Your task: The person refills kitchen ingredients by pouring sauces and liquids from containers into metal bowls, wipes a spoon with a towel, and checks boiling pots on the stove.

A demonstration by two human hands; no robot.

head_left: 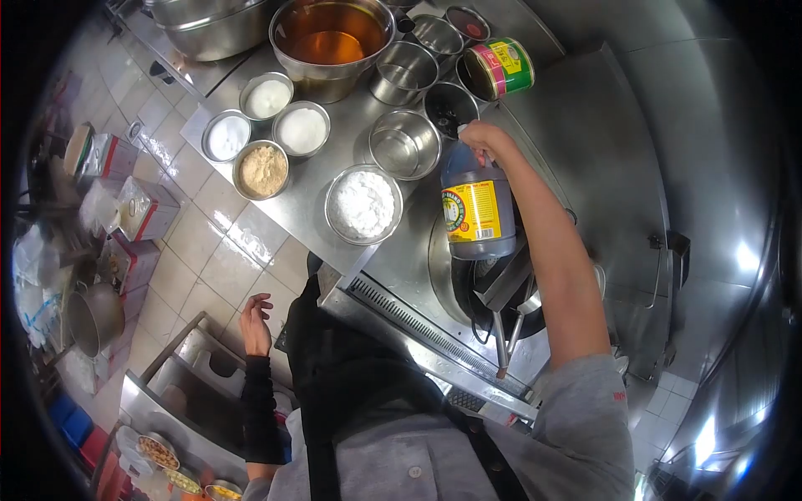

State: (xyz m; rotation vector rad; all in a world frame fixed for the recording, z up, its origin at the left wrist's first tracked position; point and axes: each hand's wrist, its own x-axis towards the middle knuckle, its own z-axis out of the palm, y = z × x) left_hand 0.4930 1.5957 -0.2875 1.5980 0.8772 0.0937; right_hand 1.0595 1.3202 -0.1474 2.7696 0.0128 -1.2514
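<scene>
My right hand [488, 142] grips the handle of a plastic jug [507, 219] of dark liquid with a yellow label. The jug's neck reaches the near rim of a metal container with dark contents [449, 107]; whether liquid flows is hidden. My left hand [256, 324] hangs off the counter's left side, holding nothing, its fingers loosely bent and apart. Close by the jug are an empty steel pot [406, 145] and a bowl of white powder [364, 205]. A labelled green, pink and yellow tin [507, 67] stands behind the dark container.
Bowls of white grains [269, 98] and tan powder [262, 171] sit on the steel counter [292, 219]. A large bowl of amber liquid [333, 42] stands at the back. Under the jug is a wok [461, 288] with metal utensils [499, 341]. Boxes [147, 209] line the tiled floor's left side.
</scene>
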